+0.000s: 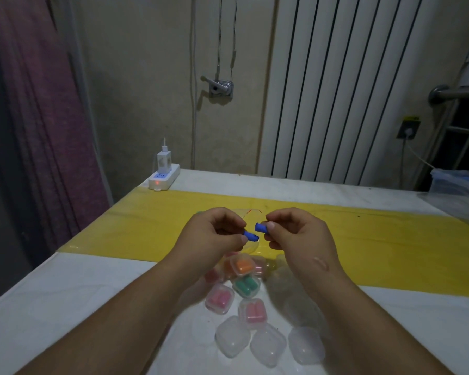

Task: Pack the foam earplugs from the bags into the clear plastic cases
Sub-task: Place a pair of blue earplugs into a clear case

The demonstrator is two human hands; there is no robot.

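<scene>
Blue foam earplug [251, 236] pinched in left hand [214, 234], second earplug [261, 227] pinched in right hand [295, 236], above table [65, 293] centre. Several filled cases [246, 286] done; three empty cases [232, 336] near front edge, judged outstanding.

Both bare forearms come in over the near edge of the table [65, 293] and converge toward its middle. The left hand [214, 235] is held above the table with its back toward the camera. Its fingers are curled, and its thumb and forefinger pinch the left plug [251, 236], whose free end points right. The right hand [295, 236] mirrors it at the same height, fingers curled, its thumb and forefinger pinching the right plug [261, 227], whose free end points left. The hands face each other, near but not touching, and the two plug ends lie just beside one another between them. A pale mark shows on the back of the right wrist.
</scene>
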